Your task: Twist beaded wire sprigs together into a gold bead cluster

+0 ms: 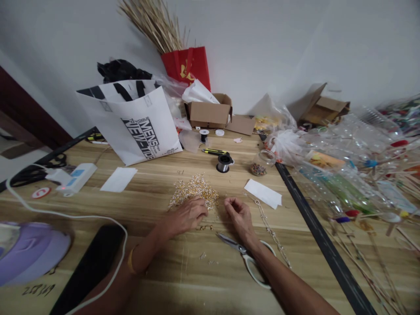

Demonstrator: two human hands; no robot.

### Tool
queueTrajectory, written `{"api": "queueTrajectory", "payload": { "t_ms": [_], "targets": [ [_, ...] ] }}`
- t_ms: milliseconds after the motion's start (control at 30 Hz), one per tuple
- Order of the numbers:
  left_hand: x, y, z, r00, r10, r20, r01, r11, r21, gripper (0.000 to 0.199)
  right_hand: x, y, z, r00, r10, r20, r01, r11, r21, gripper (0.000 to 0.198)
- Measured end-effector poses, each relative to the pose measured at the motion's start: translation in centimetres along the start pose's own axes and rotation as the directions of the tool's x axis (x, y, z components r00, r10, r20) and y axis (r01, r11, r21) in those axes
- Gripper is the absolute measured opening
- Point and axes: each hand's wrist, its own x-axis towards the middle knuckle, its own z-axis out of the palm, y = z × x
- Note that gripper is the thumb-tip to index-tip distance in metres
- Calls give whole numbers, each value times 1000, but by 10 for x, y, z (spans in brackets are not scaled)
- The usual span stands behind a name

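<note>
- While the left hand (190, 213) lay half curled over the near edge of the gold-and-clear bead pile (193, 188), its grip, if any, could not be told.
- Right of the pile, the right hand (239, 215) had thumb and forefinger pinched together; anything between them was too small to see.
- White-handled scissors (241, 249) lay partly beneath the right forearm, a beaded chain (269, 229) beside it.
</note>
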Motion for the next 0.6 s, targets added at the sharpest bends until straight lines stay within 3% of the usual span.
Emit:
{"api": "queueTrajectory", "payload": {
  "t_ms": [167,600],
  "targets": [
    [3,13,-2,997,-20,78,23,999,-39,10,-1,0,-1,1000,0,3,0,1000,-3,25],
    [1,11,12,995,-26,96,34,996,-80,12,-1,0,-1,1000,-3,1,3,1000,1,25]
  ]
}}
